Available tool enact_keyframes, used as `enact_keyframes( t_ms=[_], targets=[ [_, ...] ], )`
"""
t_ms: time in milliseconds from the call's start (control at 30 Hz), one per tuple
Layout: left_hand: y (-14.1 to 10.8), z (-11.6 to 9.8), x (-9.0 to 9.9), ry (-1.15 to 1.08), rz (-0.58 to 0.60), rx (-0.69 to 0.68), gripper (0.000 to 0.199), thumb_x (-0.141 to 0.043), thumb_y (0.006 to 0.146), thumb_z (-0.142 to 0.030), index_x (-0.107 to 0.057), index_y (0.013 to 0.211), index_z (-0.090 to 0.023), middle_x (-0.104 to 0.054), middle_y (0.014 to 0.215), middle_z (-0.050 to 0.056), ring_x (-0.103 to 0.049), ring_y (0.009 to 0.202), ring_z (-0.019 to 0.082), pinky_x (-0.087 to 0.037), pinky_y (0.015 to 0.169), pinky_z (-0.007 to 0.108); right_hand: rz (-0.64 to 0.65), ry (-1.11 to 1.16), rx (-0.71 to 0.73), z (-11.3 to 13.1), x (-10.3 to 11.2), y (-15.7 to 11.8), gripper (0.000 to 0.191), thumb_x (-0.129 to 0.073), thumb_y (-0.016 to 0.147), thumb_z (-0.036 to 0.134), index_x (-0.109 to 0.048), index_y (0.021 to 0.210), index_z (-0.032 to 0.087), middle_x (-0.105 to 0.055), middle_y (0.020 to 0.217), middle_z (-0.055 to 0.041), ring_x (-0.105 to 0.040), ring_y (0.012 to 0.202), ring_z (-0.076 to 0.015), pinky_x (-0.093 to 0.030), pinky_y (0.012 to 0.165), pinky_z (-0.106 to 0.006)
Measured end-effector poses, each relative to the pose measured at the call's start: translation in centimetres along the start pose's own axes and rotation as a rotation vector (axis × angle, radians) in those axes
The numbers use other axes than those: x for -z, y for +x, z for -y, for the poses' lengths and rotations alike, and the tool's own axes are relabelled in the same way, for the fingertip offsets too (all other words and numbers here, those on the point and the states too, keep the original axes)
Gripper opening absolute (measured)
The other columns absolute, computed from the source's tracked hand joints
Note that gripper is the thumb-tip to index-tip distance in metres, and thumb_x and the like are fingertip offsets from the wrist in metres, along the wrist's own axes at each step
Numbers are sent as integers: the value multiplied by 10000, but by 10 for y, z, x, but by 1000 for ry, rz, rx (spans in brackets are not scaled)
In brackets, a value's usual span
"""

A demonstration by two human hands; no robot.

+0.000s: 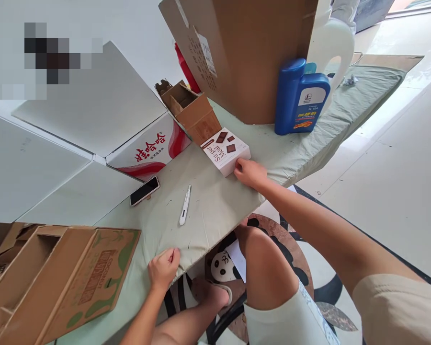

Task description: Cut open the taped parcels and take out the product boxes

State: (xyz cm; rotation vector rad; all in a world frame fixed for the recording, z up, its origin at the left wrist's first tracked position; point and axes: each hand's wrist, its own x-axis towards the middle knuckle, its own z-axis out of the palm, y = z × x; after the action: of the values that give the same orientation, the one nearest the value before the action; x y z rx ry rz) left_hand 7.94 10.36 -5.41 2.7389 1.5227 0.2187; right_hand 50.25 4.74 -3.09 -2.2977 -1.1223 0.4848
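Observation:
My left hand [163,268] rests as a closed fist on the near edge of the cloth-covered table [197,239], with nothing visible in it. My right hand [250,172] lies with curled fingers against the near right corner of a white box with chocolate pictures [226,149]; whether the fingers grip it is unclear. Between the hands and farther in lies a white utility knife [185,205]. A phone [144,191] with a dark screen lies left of the knife, beside a red and white carton [151,148].
An open cardboard box [194,112] adjoins the white box. Behind stand a large brown carton [251,57], a blue bottle [301,98] and a whitish jug [339,48]. Open cardboard cartons [96,273] occupy the lower left. My knees are below the table edge.

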Motion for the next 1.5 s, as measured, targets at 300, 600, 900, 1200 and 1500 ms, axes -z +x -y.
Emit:
enact_keyframes(
  t_ms=[300, 600, 900, 1200, 1500],
  targets=[
    [0, 8, -7, 87, -170, -209, 472, -467, 918, -312, -435, 465, -184, -468, 441, 0, -361, 451, 111, -186, 544, 295, -11, -115, 74, 28, 7, 79, 275, -453, 945, 230, -722, 952, 174, -730, 1095, -160, -595, 1153, -321, -439, 986, -443],
    [4, 3, 4, 167, -230, -455, 508, -456, 1019, -216, -430, 511, -203, -438, 449, -32, -408, 422, 112, -300, 512, 271, -64, -119, 159, 35, -20, 147, 328, -420, 971, 266, -695, 1107, 152, -698, 1199, -184, -558, 1189, -326, -404, 1010, -476],
    [6, 0, 7, 156, -205, -448, 484, -459, 999, -185, -418, 517, -212, -471, 458, -16, -429, 438, 124, -302, 530, 289, 17, -156, 228, 39, -37, 171, 424, -476, 890, 159, -664, 1266, 209, -652, 1360, -143, -561, 1254, -302, -406, 1071, -481],
    [-10, -15, -1, 14, 24, -79, 362, -502, 895, -207, -551, 536, -199, -582, 528, 32, -444, 532, 153, -220, 585, 331, 185, -353, 340, 72, -26, 67, 509, -518, 864, 197, -634, 1358, 152, -590, 1465, -193, -531, 1386, -363, -416, 1154, -535],
    [-21, -8, -8, -296, 50, -40, 293, -565, 880, -243, -705, 628, -190, -653, 599, 62, -539, 575, 172, -315, 593, 317, 214, -155, 617, 266, -73, -20, 368, -556, 900, 389, -711, 1177, 203, -714, 1206, -124, -662, 1166, -297, -521, 1049, -475]
  ],
)
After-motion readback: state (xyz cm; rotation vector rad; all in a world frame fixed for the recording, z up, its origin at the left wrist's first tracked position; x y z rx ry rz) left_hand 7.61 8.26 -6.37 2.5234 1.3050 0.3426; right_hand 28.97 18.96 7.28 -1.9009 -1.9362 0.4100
